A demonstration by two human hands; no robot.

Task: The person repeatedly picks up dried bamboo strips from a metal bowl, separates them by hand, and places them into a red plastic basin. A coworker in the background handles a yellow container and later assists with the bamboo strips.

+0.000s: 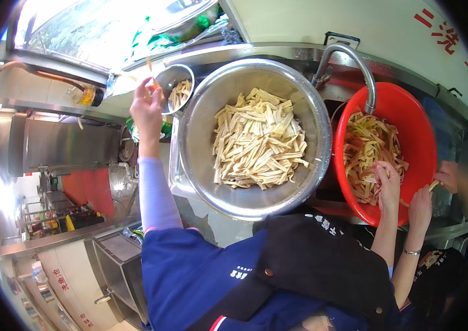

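Note:
My left hand (pixel 147 103) is raised beside a small steel pot (pixel 160 85), pinching a thin orange-brown strip (pixel 151 68). Cut pale food strips (pixel 181 94) lie in that pot; whether they are bamboo shoot or bean curd I cannot tell. Before me stands a large steel basin (pixel 200 182) with a heap of similar strips (pixel 260 140) in its middle. Over the red plastic basin (pixel 414 120), my right hand (pixel 388 182) has its fingers closed on a pale strip (pixel 370 180), above a pile of yellowish strips (pixel 368 145).
A curved faucet (pixel 356 51) arches over the red basin's rim. At the right, another person's hands (pixel 421 207) hold a strip near that basin. A bottle (pixel 87 96) lies at the left by the window. A steel cabinet (pixel 120 265) stands at lower left.

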